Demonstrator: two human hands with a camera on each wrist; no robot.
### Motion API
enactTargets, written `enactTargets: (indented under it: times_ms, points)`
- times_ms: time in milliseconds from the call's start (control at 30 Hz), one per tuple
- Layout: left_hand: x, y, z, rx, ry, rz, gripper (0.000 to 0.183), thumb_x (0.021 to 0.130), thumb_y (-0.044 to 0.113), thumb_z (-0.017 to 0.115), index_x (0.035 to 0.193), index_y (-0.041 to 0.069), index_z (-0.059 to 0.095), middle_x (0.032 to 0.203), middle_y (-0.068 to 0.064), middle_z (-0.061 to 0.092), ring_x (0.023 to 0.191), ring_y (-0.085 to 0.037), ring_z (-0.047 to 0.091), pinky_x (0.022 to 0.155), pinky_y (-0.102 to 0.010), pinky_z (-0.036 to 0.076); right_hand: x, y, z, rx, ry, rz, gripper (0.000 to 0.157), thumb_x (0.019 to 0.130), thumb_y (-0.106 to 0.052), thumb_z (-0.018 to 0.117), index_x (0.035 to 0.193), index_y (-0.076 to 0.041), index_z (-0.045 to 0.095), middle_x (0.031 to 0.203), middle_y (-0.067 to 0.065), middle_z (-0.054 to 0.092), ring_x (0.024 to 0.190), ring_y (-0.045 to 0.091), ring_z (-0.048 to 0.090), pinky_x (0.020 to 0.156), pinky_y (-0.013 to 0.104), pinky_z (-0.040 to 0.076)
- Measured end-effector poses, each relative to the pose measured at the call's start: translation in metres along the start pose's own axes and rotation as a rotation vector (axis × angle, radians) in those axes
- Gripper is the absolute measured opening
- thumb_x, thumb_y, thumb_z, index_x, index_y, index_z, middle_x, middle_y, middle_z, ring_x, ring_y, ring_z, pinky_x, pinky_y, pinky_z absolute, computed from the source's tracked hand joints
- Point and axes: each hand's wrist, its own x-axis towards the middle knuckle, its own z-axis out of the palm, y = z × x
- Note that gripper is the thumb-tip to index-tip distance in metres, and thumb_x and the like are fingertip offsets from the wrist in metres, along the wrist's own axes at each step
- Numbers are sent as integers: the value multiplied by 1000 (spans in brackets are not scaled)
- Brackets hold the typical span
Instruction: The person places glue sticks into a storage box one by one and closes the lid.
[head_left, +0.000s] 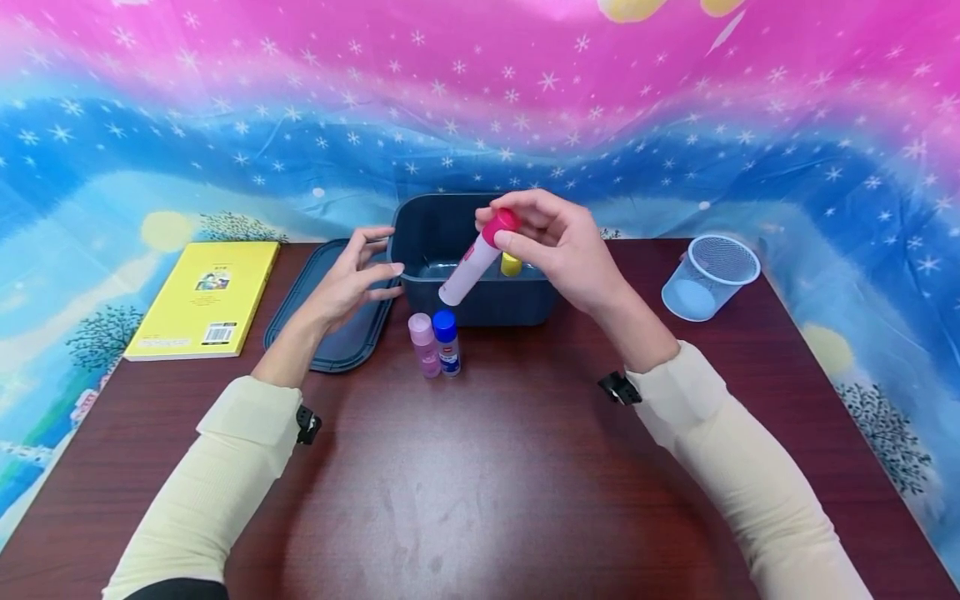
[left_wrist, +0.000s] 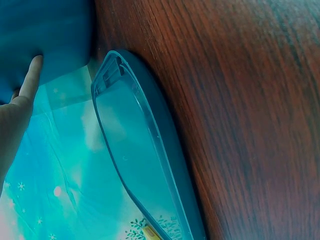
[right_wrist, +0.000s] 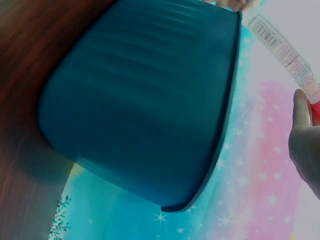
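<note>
In the head view my right hand [head_left: 566, 246] pinches a large glue stick [head_left: 468, 271] by its red cap. The white barrel slants down to the left over the front rim of a dark plastic bin [head_left: 480, 302]. My left hand [head_left: 352, 279] touches the bin's left end with spread fingers; one straight finger [left_wrist: 33, 77] meets the bin wall in the left wrist view. Inside the bin a yellow cap [head_left: 511, 265] shows below my right hand. A pink glue stick [head_left: 425, 346] and a blue-capped glue stick [head_left: 447, 343] stand together before the bin.
The bin's dark lid [head_left: 348, 329] lies on the table beneath and beside my left hand. Further left is a yellow book [head_left: 206, 300]. A white mesh pen holder [head_left: 708, 279] stands at the right, near the table's edge. A patterned cloth [head_left: 480, 108] hangs behind.
</note>
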Motion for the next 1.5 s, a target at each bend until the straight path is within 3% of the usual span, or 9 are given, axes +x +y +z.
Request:
enactTargets:
  times_ms: [367,733,1133,1500]
  points:
    - [-1,-1,0,7,-3,4,65,100,15,63,153,14,26,164,-15,13,138,-43,39,107,-60,42,17,-1,-1,-9,91,1,32,95,-2,69,126,0,65,127,13,68,119,27,63,101,37,52]
    - [-1,-1,-1,0,-4,1,66,100,17,64,153,14,26,164,-15,13,139,-44,39,106,-59,43,37,12,3,-72,148,86,35,95,-8,72,128,-3,65,127,9,69,118,21,64,99,34,53]
    - [3,0,3,11,-13,4,68,99,19,67,153,16,27,164,-13,15,138,-38,40,106,-57,44,48,28,5,-130,179,196,36,95,-10,72,130,-5,65,128,7,68,118,20,63,100,32,51]
    - [0,0,-2,-5,-10,13,67,98,17,66,153,14,28,163,-15,17,139,-41,39,106,-59,44,70,45,17,-164,163,279,39,97,-12,70,134,-4,62,130,5,67,118,19,61,100,29,50]
